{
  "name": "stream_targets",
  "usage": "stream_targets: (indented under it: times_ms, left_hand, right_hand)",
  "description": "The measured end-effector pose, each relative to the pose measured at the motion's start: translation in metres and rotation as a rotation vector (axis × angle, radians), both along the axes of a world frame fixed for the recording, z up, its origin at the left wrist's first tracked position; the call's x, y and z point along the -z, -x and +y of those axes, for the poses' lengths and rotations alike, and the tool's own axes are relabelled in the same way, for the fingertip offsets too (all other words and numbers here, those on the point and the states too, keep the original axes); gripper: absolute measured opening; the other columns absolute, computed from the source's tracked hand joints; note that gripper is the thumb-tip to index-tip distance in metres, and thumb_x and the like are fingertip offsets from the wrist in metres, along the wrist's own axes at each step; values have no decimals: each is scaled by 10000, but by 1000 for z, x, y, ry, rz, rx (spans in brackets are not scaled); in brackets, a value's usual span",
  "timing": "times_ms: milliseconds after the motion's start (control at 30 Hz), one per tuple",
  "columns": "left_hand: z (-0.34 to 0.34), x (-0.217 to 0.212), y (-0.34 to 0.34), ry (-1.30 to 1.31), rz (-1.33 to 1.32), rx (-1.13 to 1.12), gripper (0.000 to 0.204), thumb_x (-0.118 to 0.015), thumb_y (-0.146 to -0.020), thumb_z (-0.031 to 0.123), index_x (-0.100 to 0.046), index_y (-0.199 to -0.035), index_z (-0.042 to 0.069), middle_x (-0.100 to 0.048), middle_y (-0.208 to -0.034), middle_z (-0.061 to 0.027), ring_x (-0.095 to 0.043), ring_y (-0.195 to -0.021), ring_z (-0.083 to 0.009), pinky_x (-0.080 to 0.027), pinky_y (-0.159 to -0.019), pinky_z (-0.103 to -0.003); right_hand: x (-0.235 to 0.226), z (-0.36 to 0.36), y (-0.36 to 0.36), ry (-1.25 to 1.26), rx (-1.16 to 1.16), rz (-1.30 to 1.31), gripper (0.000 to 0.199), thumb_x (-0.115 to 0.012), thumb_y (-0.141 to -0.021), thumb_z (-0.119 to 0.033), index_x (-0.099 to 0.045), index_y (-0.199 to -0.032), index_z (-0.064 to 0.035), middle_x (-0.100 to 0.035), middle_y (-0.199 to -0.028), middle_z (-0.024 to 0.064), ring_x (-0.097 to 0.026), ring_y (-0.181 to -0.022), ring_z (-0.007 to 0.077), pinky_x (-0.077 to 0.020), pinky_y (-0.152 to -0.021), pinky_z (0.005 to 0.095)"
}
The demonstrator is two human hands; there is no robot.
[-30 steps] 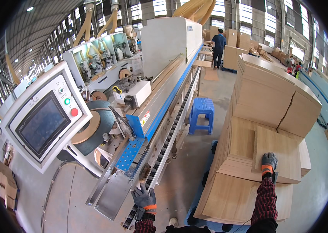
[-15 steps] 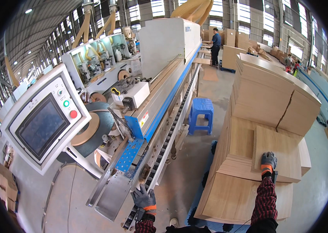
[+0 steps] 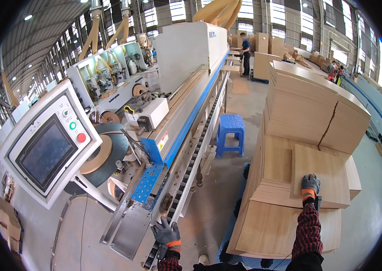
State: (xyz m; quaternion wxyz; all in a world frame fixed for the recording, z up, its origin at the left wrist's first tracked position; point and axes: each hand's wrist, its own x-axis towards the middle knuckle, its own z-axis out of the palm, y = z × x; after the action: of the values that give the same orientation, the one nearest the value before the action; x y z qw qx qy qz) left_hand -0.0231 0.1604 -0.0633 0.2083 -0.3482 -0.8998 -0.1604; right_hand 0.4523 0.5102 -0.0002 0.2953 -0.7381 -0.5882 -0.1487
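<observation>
My left hand (image 3: pixel 166 234), in a grey glove with an orange cuff, rests at the near end of a long machine's roller track (image 3: pixel 186 181). Its fingers are spread over the metal edge beside a bare steel plate (image 3: pixel 129 231), and no held item shows. On the right, my right hand (image 3: pixel 310 182), gloved alike, lies with its fingers stretched out on a loose wood-grain panel (image 3: pixel 325 165). That panel sits on top of a stepped stack of wood-grain boards (image 3: pixel 285 228), with a taller pile (image 3: pixel 304 106) rising behind it.
A tilted control console (image 3: pixel 46 151) stands at the left beside a large reel of edging strip (image 3: pixel 96 156). A blue plastic stool (image 3: pixel 230 133) occupies the aisle between machine and stack. The boards rest on a blue pallet (image 3: pixel 225 246). Farther back, a person (image 3: pixel 246 55) stands beside the machine.
The whole view has shifted slightly. Both hands keep their places, the left on the track's end and the right on the panel.
</observation>
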Motion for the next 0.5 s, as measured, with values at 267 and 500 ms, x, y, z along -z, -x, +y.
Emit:
stream_targets:
  times_ms: [267,500]
  left_hand:
    - [0,-2,-1,16,53,-7,487,-544,-707,358,-452,-1072,48,-499,-896,-208,-498,-847,-346,-367,-827,-445]
    - [0,2,0,-11,68,-11,489,-561,-700,346,-449,-1073,51,-493,-924,-211,-502,-825,-344,-371,-818,-443]
  right_hand:
    - [1,0,-1,2,-5,-7,220,-550,-687,-299,-580,-712,-82,-560,-823,97,-513,-819,291,-392,-735,381]
    - [4,2,-3,16,-18,22,218,-541,-696,-293,-584,-717,-81,-561,-828,98,-514,-826,287,-386,-748,376]
